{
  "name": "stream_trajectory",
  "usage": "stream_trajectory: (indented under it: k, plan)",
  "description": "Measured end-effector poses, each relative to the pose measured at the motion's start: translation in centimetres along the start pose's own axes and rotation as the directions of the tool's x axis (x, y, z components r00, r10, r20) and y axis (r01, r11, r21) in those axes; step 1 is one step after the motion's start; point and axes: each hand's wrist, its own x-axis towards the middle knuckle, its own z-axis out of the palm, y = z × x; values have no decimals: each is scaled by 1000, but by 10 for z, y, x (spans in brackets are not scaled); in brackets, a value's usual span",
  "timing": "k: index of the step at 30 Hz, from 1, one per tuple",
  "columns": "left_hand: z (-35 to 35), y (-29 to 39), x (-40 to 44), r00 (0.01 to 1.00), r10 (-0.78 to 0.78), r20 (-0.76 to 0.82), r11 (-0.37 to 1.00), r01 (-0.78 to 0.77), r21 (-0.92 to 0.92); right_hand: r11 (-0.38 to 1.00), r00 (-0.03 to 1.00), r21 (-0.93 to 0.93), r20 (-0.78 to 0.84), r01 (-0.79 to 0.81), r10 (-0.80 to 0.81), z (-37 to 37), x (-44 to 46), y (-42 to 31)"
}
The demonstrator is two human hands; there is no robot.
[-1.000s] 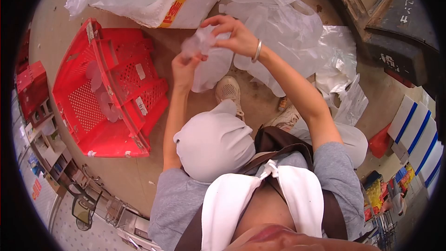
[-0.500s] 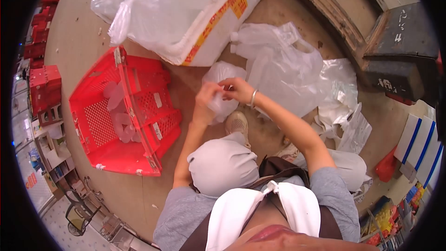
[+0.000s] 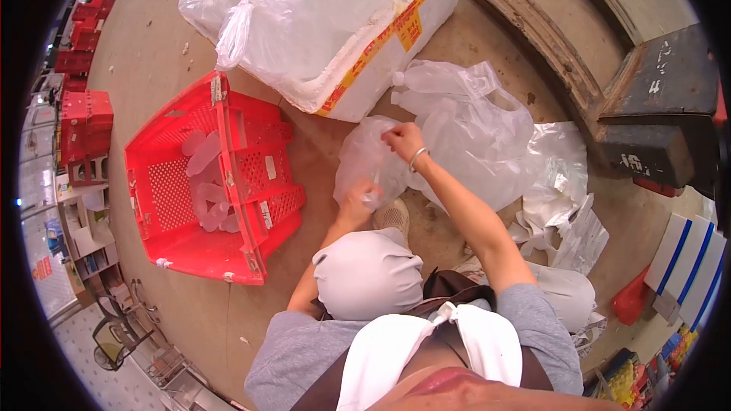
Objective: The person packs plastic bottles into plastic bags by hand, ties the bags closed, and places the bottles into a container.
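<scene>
A clear plastic bag point(image 3: 365, 154) hangs between my two hands, above the floor in front of my knees. My left hand point(image 3: 360, 202) is closed on the lower edge of the bag. Higher and to the right, my right hand point(image 3: 403, 141), with a bracelet at the wrist, pinches the bag's upper right side. Inside the bag it is too hazy to make out any contents. Right of the bag lies a larger clear bag point(image 3: 476, 137) of translucent plastic bottles.
A red plastic basket point(image 3: 266, 160) holding translucent pieces lies on its side at left. Ahead stands a white foam box point(image 3: 365, 84) loaded with knotted clear bags point(image 3: 289, 15). Crumpled silvery wrapping point(image 3: 560, 160) lies at right, near a dark metal block point(image 3: 655, 76).
My hands have moved apart, the left down toward my knees and the right slightly to the right. The bag between them is spread wider. The whole view has shifted a little.
</scene>
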Motion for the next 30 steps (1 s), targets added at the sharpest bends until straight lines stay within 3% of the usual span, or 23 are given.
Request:
stream_trajectory:
  k: [1, 3, 4, 6, 7, 8, 11, 12, 13, 15, 16, 17, 19, 20, 21, 22, 23, 24, 26, 28, 29, 30]
  plan:
    - [10, -6, -10, 992, -19, 127, 1000, 21, -14, 999, 1000, 35, 4, 29, -30, -1, -3, -4]
    - [4, -8, -4, 988, 40, -150, 998, -33, 50, 989, 995, 114, 5, 94, -95, 2, -17, -26]
    - [5, -8, -9, 959, 58, -279, 996, -38, 78, 968, 958, 62, 140, 245, -251, 3, -32, -46]
    - [3, -3, 8, 953, 70, -296, 967, 9, 256, 784, 784, -95, 195, 613, -589, 16, -66, -71]
    - [3, 2, 21, 945, 93, -315, 939, 22, 343, 615, 637, -169, 246, 770, -730, 14, -78, -85]
    - [-2, 16, 21, 933, 112, -342, 945, 6, 326, 648, 648, -101, 268, 755, -713, 9, -93, -96]
    - [-30, 30, 18, 930, 182, -318, 983, -176, 49, 715, 654, 101, 331, 692, -680, -22, -121, -131]
    - [-43, 62, 16, 913, 19, -408, 991, -72, -114, 726, 645, 180, 353, 664, -678, -32, -129, -146]
    - [-64, 82, 18, 871, 72, -486, 996, -86, -6, 739, 640, 261, 376, 621, -670, -42, -141, -160]
    - [-105, 122, 15, 807, 149, -572, 989, -127, 79, 633, 551, 270, 322, 726, -770, -72, -146, -195]
    - [-123, 126, 13, 691, 384, -613, 921, -238, 309, 667, 593, 245, 314, 704, -742, -92, -148, -208]
    - [-146, 147, 11, 638, 402, -657, 888, -96, 451, 703, 638, 223, 303, 675, -708, -113, -150, -214]
    - [-203, 173, 8, 528, 493, -692, 865, -211, 456, 722, 697, 32, 234, 692, -678, -156, -147, -212]
    - [-238, 184, 12, 453, 542, -708, 806, -40, 591, 735, 736, -99, 210, 671, -644, -179, -145, -204]
    - [-273, 191, 28, 262, 702, -662, 707, -143, 693, 747, 781, -228, 168, 624, -601, -202, -145, -193]
    - [-314, 207, 40, 243, 773, -586, 611, -34, 791, 804, 845, -260, 130, 534, -519, -224, -144, -180]
    - [-327, 238, 58, 268, 647, -714, 689, 197, 698, 856, 902, -286, 88, 430, -423, -247, -143, -163]
    - [-334, 269, 80, 323, 391, -862, 870, 175, 461, 896, 937, -289, 20, 338, -348, -271, -142, -139]
    - [-388, 276, 129, 296, 543, -786, 787, 149, 599, 918, 959, -342, -124, 198, -253, -321, -144, -90]
    - [-451, 268, 187, 321, 766, -557, 599, -42, 800, 920, 945, -391, -290, 26, -150, -366, -156, -28]
    - [-444, 264, 208, 367, 724, -584, 614, 42, 788, 922, 922, -377, -381, -90, -66, -383, -163, 16]
    - [-436, 261, 229, 412, 678, -608, 618, 127, 776, 856, 906, -498, -413, -138, -94, -398, -170, 72]
